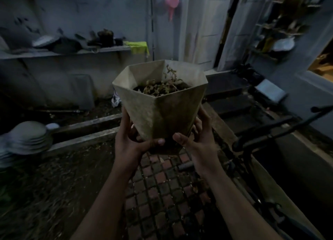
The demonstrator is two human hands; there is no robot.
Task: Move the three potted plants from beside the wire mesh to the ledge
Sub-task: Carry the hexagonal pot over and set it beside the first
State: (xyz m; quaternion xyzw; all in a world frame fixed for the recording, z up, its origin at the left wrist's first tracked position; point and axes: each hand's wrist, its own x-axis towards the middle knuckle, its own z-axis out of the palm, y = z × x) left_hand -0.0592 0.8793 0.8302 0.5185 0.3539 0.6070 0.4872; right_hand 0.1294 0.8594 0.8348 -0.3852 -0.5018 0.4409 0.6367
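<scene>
Here the pot [160, 102] is held up over the wire mesh [162, 185], the left hand [131, 140] and right hand [196, 140] cupping its narrow base. Being wide and heavy on top, it could tip forward before reaching the ledge [86, 138], spilling soil.

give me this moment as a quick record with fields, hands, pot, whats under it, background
held item: faceted pale pot with a small dry-looking plant in soil
left hand: cupping the pot's lower left side, thumb across the front
right hand: cupping the lower right side
pot state: upright, lifted off the ground
below: wire mesh over reddish pavers
background: wall shelf with dark items, green cloth, pink scoop hanging on the wall
other pots: cannot tell
</scene>
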